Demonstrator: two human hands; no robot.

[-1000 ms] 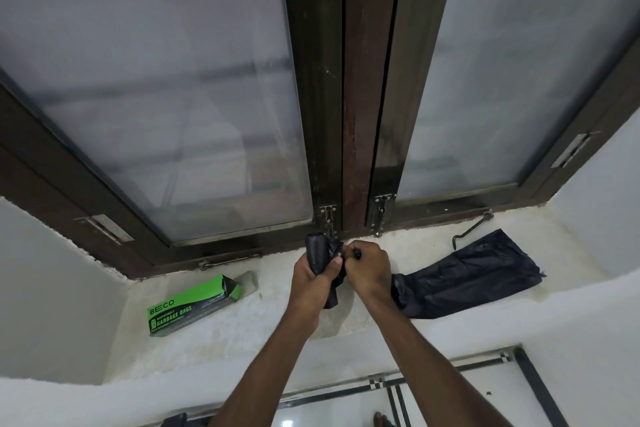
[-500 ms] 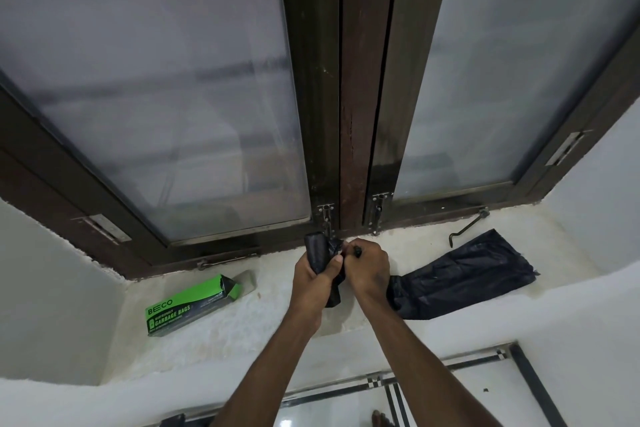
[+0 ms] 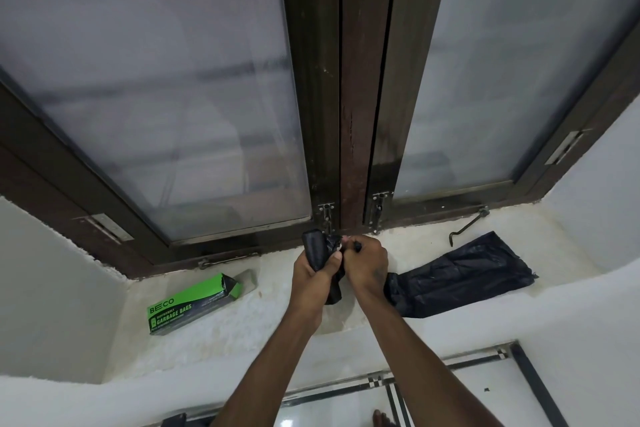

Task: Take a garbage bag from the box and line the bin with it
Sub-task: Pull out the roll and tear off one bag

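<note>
The roll of black garbage bags [image 3: 314, 248] was held upright above the window sill [image 3: 277, 315], directly in front of the central window frame post. The left hand [image 3: 313, 276] gripped the roll, with fingers curled round its body and the thumb lying across its near face; the top of the roll projected above the hand and a short length of black plastic hung below it. The right hand [image 3: 365, 262] was positioned just beside the left, touching it, with fingers curled and pinching the crumpled black plastic at the upper right edge of the roll. From beneath the right hand, an unrolled garbage bag [image 3: 460, 274] extended to the right and lay flat on the sill, its far end near the right-hand wall; whether it was joined to the roll could not be determined, as the right hand covered that area. The green and black box [image 3: 194, 302], printed with the words "GARBAGE BAGS", lay on its side on the sill, well apart from both hands to their left, with its end flap open toward the window. A dark metal window stay hook [image 3: 467, 225] rested on the sill just behind the unrolled bag. Two frosted glass panes in dark brown frames [image 3: 353, 80] stood behind the sill, with small metal latches at the base of the central post. A tiled floor [image 3: 450, 402] with dark border strips was visible below the sill edge, and the toes of a bare foot [image 3: 381, 418] showed at the bottom edge of the view.
</note>
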